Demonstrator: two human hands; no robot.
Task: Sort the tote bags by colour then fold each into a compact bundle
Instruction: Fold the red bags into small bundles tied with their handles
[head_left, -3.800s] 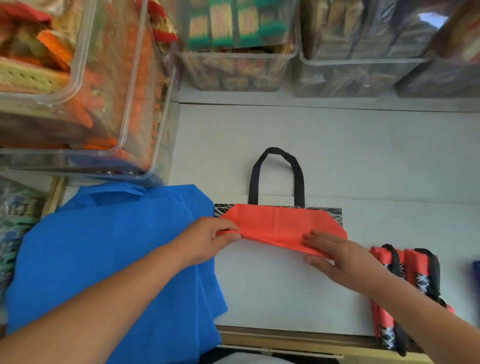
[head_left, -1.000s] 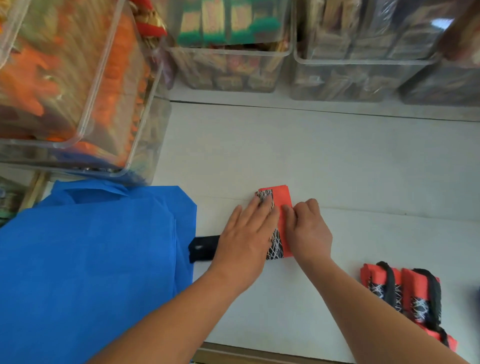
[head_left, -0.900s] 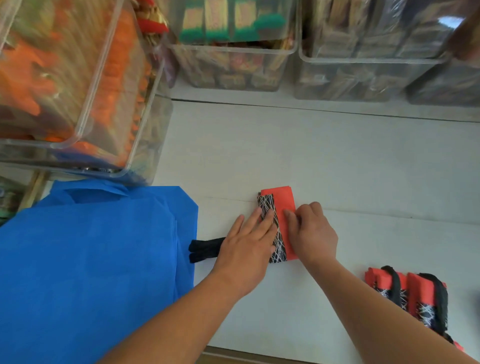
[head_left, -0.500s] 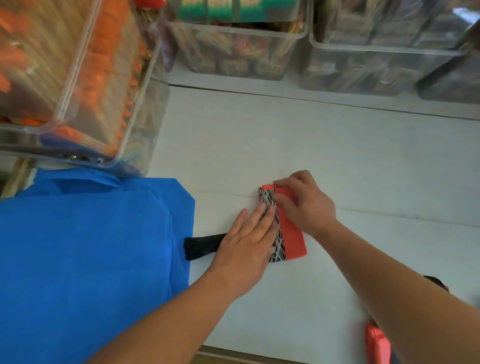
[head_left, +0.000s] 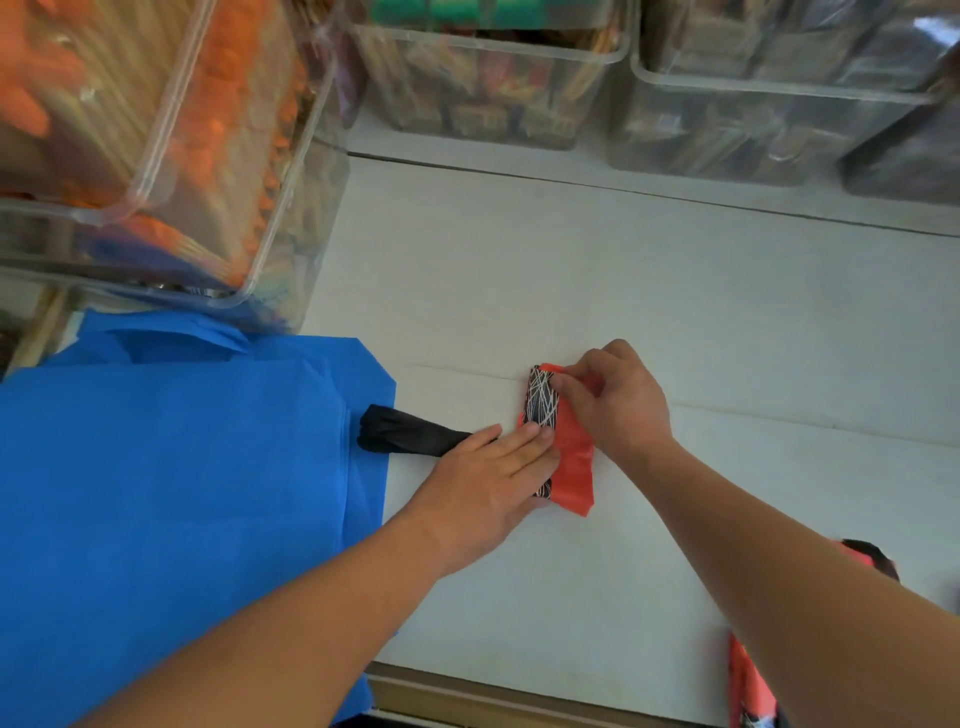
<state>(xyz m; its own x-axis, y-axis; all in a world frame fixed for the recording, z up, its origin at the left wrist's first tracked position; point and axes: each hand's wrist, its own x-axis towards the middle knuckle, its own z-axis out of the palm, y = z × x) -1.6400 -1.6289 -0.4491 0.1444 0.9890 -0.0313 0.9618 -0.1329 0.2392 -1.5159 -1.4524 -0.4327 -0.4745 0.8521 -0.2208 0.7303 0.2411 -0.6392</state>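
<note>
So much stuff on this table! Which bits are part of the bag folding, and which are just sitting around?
Part of the job: half-folded red fabric tote bag, pressed by the left hand, pinched by the right hand; its black handles; flat blue fabric tote bags; folded red bundles.
Lying about: clear plastic storage bins of packed goods; white table.

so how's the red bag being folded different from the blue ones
The red bag is folded into a narrow strip; the blue bags lie spread flat. The red bag has a patterned black band; the blue bags look plain. The left hand presses and the right hand pinches the red bag, not the blue bags.
</note>
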